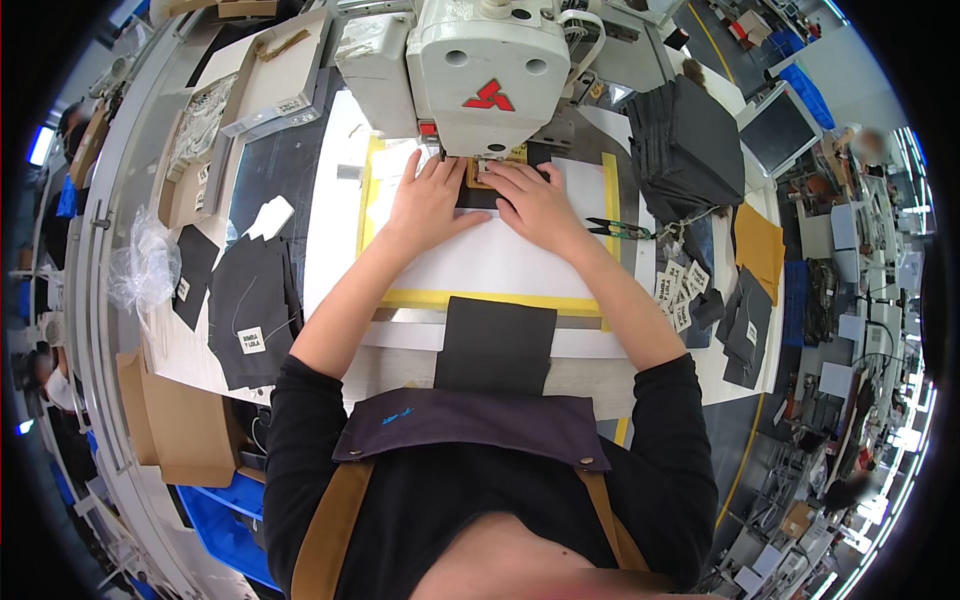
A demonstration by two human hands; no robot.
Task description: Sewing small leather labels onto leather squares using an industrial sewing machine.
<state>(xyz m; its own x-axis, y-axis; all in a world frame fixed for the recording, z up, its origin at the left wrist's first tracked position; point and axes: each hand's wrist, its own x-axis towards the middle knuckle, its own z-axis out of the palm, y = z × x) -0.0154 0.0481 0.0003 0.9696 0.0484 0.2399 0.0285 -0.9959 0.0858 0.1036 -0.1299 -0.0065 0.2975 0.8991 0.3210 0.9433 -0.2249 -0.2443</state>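
Note:
Both hands lie palm down at the foot of a white industrial sewing machine [490, 75]. My left hand [428, 205] is open, fingers stretched forward and thumb pointing right, on the left side of a black fabric-like piece [473, 198]. On its right side rests my right hand [532, 205], also open, with its fingertips close to the presser foot area. A small tan plate or frame [478, 172] shows between the hands under the machine head; the needle itself I cannot make out. White sheeting [460, 262] edged with yellow tape lies beneath.
Green-handled thread snips [620, 229] lie right of my right hand, near loose white labels [680, 292]. Black pieces are stacked at the back right [690, 145]. More labelled black pieces [245, 300] lie left. A dark panel [495, 345] sits at the near edge.

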